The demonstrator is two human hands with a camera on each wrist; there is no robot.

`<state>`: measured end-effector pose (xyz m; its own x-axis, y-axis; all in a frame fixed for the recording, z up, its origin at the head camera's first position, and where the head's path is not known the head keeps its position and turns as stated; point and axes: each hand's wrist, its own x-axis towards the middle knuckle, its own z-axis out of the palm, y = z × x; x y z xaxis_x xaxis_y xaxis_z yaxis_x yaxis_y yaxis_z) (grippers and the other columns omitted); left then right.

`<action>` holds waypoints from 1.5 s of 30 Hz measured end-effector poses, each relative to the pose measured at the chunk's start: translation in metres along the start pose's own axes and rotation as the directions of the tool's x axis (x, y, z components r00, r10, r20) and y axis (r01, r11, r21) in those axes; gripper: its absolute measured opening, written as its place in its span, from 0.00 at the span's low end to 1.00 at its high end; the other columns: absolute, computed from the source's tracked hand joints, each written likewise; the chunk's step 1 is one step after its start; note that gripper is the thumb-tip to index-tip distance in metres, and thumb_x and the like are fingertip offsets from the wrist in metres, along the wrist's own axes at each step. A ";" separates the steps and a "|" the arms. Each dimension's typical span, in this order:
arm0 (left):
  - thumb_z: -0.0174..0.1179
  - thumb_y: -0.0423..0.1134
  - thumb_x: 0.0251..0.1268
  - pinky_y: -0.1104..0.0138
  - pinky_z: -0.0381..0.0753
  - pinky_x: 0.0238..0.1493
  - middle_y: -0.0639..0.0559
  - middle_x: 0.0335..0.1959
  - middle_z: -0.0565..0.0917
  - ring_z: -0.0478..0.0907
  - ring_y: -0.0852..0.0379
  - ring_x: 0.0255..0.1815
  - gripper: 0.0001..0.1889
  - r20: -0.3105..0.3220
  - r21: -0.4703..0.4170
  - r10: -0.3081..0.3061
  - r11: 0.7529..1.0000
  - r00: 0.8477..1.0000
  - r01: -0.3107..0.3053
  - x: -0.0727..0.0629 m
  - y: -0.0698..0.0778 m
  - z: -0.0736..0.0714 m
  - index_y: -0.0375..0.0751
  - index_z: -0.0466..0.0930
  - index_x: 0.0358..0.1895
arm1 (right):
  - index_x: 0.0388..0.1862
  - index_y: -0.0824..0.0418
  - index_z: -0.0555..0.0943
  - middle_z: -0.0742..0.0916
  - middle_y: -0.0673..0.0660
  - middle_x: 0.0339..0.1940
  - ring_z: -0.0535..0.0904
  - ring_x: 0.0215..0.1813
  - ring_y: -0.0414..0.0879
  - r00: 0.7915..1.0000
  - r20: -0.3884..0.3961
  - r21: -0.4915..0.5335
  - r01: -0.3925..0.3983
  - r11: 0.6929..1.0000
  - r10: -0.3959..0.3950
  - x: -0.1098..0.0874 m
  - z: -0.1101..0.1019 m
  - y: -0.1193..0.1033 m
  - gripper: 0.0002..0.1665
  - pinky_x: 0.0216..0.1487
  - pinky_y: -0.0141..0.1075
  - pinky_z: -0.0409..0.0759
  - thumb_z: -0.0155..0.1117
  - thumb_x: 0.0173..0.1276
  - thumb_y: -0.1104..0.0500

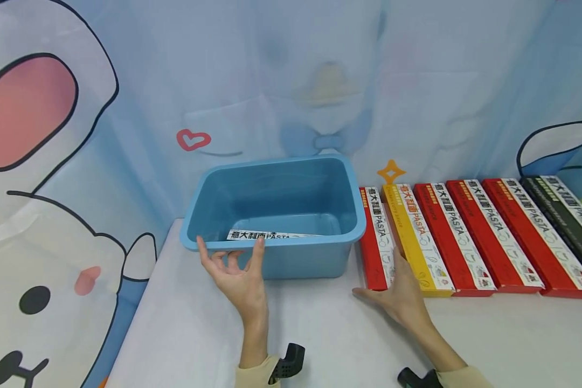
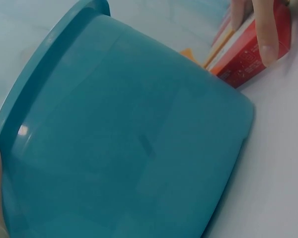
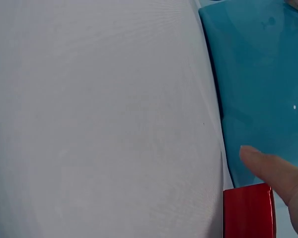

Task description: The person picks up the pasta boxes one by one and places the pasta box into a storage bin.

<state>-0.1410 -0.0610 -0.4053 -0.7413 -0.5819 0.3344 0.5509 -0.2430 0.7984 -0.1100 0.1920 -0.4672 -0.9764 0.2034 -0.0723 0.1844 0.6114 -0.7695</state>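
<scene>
The nearest red box (image 1: 375, 237) lies on the table (image 1: 320, 334), between the bin (image 1: 303, 261) and the yellow box (image 1: 412, 237), its long axis running from the table's far edge toward its near edge. The right hand (image 1: 401, 293) is the nearer one, at the box's near end: thumb and fingers stand apart about it (a firm hold does not show), and the box stretches away ahead. The bin is just left of the box; there the left hand (image 1: 240, 280) grips the near rim, some fingers bent beneath.
</scene>
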 end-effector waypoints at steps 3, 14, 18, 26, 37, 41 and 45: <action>0.74 0.23 0.57 0.65 0.88 0.41 0.50 0.44 0.66 0.75 0.50 0.44 0.59 0.003 -0.009 0.002 1.000 1.000 -0.002 0.000 0.001 0.000 0.43 0.42 0.86 | 0.86 0.66 0.33 0.52 0.73 0.83 0.50 0.81 0.69 1.000 -0.009 0.002 0.005 1.000 -0.005 -0.001 0.001 -0.001 0.78 0.74 0.67 0.65 0.83 0.59 0.53; 0.75 0.22 0.56 0.66 0.88 0.40 0.50 0.44 0.65 0.75 0.51 0.44 0.60 -0.003 -0.002 0.001 1.000 1.000 -0.001 0.001 0.001 0.000 0.43 0.43 0.86 | 0.86 0.66 0.35 0.57 0.73 0.81 0.56 0.78 0.68 1.000 -0.018 0.036 -0.003 0.999 0.004 -0.004 0.001 -0.001 0.73 0.73 0.66 0.69 0.79 0.60 0.61; 0.75 0.22 0.56 0.66 0.88 0.40 0.49 0.44 0.64 0.74 0.50 0.44 0.60 0.001 0.000 0.004 1.000 1.000 -0.004 0.001 0.000 0.000 0.41 0.43 0.86 | 0.86 0.67 0.37 0.58 0.73 0.81 0.57 0.77 0.68 0.999 -0.021 0.055 -0.046 0.997 0.048 -0.009 -0.001 -0.003 0.70 0.72 0.65 0.70 0.77 0.61 0.60; 0.74 0.23 0.57 0.64 0.89 0.42 0.50 0.44 0.65 0.74 0.51 0.44 0.60 0.006 -0.007 0.009 1.000 1.000 -0.008 0.001 0.001 0.000 0.42 0.42 0.86 | 0.86 0.67 0.42 0.63 0.75 0.78 0.59 0.74 0.69 0.995 -0.063 0.047 -0.074 0.996 0.077 -0.020 -0.013 -0.010 0.65 0.68 0.64 0.75 0.76 0.63 0.57; 0.75 0.23 0.56 0.64 0.89 0.42 0.50 0.45 0.66 0.74 0.51 0.45 0.60 0.008 -0.012 0.001 1.000 1.000 -0.001 0.001 0.000 0.000 0.44 0.43 0.86 | 0.87 0.65 0.47 0.65 0.75 0.76 0.60 0.72 0.69 0.981 -0.187 0.013 -0.058 0.998 0.059 -0.039 -0.050 -0.016 0.64 0.60 0.63 0.81 0.78 0.63 0.58; 0.74 0.23 0.57 0.65 0.88 0.41 0.50 0.45 0.66 0.74 0.50 0.45 0.59 0.008 -0.016 0.004 1.000 1.000 -0.004 0.000 0.000 -0.001 0.44 0.43 0.86 | 0.87 0.63 0.47 0.64 0.76 0.77 0.58 0.74 0.70 0.976 -0.219 -0.040 -0.030 0.999 0.021 -0.046 -0.075 -0.020 0.62 0.47 0.37 0.85 0.77 0.65 0.58; 0.74 0.23 0.57 0.65 0.88 0.41 0.50 0.45 0.66 0.74 0.50 0.45 0.59 0.009 -0.018 0.004 1.000 1.000 -0.004 0.000 0.000 -0.001 0.45 0.43 0.86 | 0.87 0.60 0.48 0.64 0.76 0.78 0.57 0.76 0.70 0.969 -0.246 -0.066 0.019 0.998 -0.035 -0.053 -0.097 -0.027 0.61 0.30 0.14 0.66 0.76 0.66 0.60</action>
<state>-0.1410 -0.0619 -0.4056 -0.7425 -0.5757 0.3424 0.5609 -0.2549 0.7877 -0.0520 0.2390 -0.3805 -0.9245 0.3640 0.1132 0.1725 0.6643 -0.7273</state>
